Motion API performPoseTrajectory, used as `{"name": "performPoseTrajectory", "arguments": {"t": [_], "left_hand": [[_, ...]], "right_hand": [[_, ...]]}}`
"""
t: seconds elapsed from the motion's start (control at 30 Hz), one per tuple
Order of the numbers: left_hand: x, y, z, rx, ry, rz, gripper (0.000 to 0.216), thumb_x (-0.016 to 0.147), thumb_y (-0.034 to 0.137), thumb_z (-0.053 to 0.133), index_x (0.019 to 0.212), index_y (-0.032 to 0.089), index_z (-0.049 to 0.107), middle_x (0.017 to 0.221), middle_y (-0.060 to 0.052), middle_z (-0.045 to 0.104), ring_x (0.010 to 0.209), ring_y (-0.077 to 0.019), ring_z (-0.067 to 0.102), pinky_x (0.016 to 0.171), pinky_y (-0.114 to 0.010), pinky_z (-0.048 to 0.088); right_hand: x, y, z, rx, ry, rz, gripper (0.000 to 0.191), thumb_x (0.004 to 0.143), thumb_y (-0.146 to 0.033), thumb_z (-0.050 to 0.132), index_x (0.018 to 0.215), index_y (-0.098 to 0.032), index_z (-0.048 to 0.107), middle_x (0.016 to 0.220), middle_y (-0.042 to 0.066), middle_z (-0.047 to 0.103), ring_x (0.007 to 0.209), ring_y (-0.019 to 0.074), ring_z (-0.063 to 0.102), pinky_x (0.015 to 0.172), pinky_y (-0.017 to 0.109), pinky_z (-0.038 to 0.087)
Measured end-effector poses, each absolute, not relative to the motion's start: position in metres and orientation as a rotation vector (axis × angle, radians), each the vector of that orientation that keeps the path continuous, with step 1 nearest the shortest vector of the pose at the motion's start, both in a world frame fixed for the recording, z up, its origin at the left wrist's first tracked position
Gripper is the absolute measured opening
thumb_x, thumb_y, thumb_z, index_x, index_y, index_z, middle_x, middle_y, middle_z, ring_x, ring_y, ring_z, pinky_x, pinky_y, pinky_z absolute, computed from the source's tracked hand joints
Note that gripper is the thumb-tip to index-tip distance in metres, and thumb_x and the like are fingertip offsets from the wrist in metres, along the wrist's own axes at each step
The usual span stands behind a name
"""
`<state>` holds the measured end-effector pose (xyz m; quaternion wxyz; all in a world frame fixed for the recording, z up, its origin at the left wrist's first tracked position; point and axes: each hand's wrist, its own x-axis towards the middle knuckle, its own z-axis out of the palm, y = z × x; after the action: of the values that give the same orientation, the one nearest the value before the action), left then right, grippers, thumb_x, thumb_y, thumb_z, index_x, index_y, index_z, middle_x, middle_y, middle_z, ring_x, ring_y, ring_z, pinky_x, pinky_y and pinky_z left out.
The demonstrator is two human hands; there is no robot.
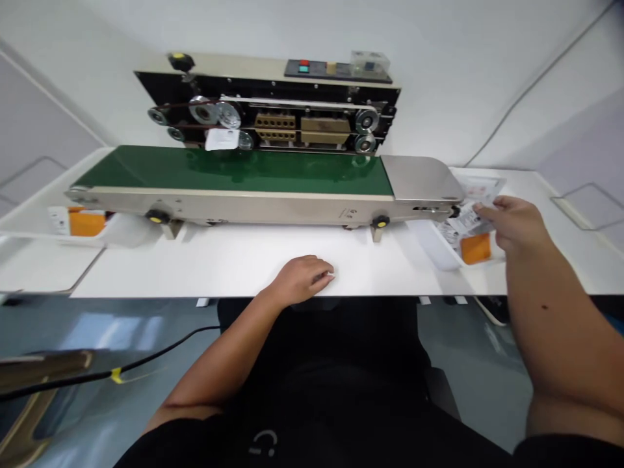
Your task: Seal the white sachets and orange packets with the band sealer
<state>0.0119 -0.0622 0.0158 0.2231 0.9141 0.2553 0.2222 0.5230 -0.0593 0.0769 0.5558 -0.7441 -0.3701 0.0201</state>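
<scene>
Green conveyor [229, 170] of a band sealer [273, 110], seen from above. We note the right hand [517, 224] apparently pinching a printed packet [468, 221] between thumb and fingers, just beside the conveyor's right end, over an orange-labelled packet [475, 249]. The left hand [302, 279] rests on the white table [195, 266], fingers curled together.

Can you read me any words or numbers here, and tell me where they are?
No words can be read clearly.
White paper label on the black-and-silver sealing machine: too blurred.
Printed white packet in the right hand: too small.
White-and-orange packet: too small.
</scene>
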Motion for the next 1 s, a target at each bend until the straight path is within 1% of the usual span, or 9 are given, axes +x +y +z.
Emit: {"name": "performPoseTrajectory", "arguments": {"t": [0.17,0.27,0.4,0.5,0.63,0.73,0.83,0.93,1.0], "left_hand": [[0.013,-0.060,0.016,2.531,0.721,0.620,0.023,0.105,0.035,0.056,0.109,0.024,0.075,0.097,-0.005,0.078,0.092,-0.0216,0.072,0.081,-0.032,0.055],[0.013,-0.061,0.018,2.528,0.743,0.625,0.022,0.105,0.034,0.056,0.113,0.023,0.073,0.096,-0.005,0.077,0.090,-0.0213,0.072,0.080,-0.032,0.055],[0.012,-0.062,0.020,2.459,0.791,0.653,0.027,0.104,0.036,0.058,0.126,0.025,0.067,0.108,-0.005,0.076,0.087,-0.0193,0.070,0.082,-0.033,0.056],[0.012,-0.062,0.019,2.325,0.820,0.816,0.046,0.101,0.040,0.064,0.143,0.026,0.054,0.130,-0.010,0.069,0.095,-0.0193,0.069,0.080,-0.032,0.057],[0.011,-0.063,0.013,2.115,0.830,1.120,0.074,0.094,0.047,0.073,0.155,0.023,0.039,0.150,-0.018,0.056,0.114,-0.0239,0.066,0.080,-0.031,0.058],[0.010,-0.063,0.012,2.057,0.989,1.030,0.053,0.098,0.045,0.068,0.143,0.022,0.054,0.132,-0.012,0.070,0.104,-0.0215,0.071,0.080,-0.029,0.059],[0.009,-0.065,0.013,2.009,1.170,0.955,0.031,0.102,0.042,0.063,0.125,0.021,0.067,0.110,-0.005,0.077,0.092,-0.0193,0.073,0.078,-0.028,0.059],[0.009,-0.066,0.013,1.941,1.242,1.073,0.030,0.101,0.042,0.065,0.122,0.021,0.068,0.105,-0.004,0.078,0.089,-0.0187,0.074,0.077,-0.027,0.059],[0.009,-0.068,0.011,1.896,1.259,1.196,0.032,0.101,0.043,0.065,0.124,0.020,0.067,0.106,-0.005,0.078,0.090,-0.0186,0.074,0.077,-0.027,0.059]], "right_hand": [[0.514,-0.045,0.092,-1.557,-0.533,0.122,0.025,0.072,-0.002,0.069,0.080,-0.023,0.059,0.100,0.013,0.076,0.082,0.0228,0.075,0.073,0.038,0.060],[0.494,-0.047,0.106,-1.356,-0.596,-0.020,0.027,0.072,-0.005,0.063,0.089,-0.023,0.053,0.110,0.016,0.076,0.099,0.0258,0.078,0.085,0.040,0.062],[0.422,-0.071,0.107,-1.196,-0.755,-0.181,0.035,0.077,-0.018,0.066,0.109,-0.021,0.054,0.122,0.015,0.073,0.119,0.0266,0.073,0.102,0.043,0.058],[0.339,-0.096,0.081,-1.244,-0.888,0.107,0.038,0.076,-0.032,0.082,0.106,-0.021,0.062,0.110,0.011,0.076,0.104,0.0260,0.075,0.096,0.042,0.061],[0.241,-0.114,0.030,-1.282,-1.148,0.775,0.024,0.082,-0.040,0.082,0.097,-0.024,0.071,0.096,0.005,0.077,0.091,0.0237,0.074,0.090,0.041,0.061],[0.204,-0.111,0.004,-1.205,-1.111,0.955,0.025,0.086,-0.040,0.080,0.106,-0.025,0.074,0.104,0.005,0.076,0.098,0.0232,0.073,0.093,0.040,0.060],[0.196,-0.103,-0.007,-1.127,-0.984,0.928,0.044,0.079,-0.038,0.086,0.119,-0.027,0.070,0.113,0.005,0.070,0.107,0.0236,0.071,0.092,0.038,0.061],[0.198,-0.101,-0.008,-1.104,-0.937,0.954,0.056,0.072,-0.036,0.090,0.121,-0.027,0.066,0.114,0.006,0.067,0.110,0.0243,0.070,0.087,0.037,0.063],[0.199,-0.103,-0.009,-1.133,-0.979,1.004,0.050,0.073,-0.037,0.090,0.115,-0.025,0.067,0.111,0.006,0.069,0.106,0.0237,0.070,0.086,0.037,0.063]]}}
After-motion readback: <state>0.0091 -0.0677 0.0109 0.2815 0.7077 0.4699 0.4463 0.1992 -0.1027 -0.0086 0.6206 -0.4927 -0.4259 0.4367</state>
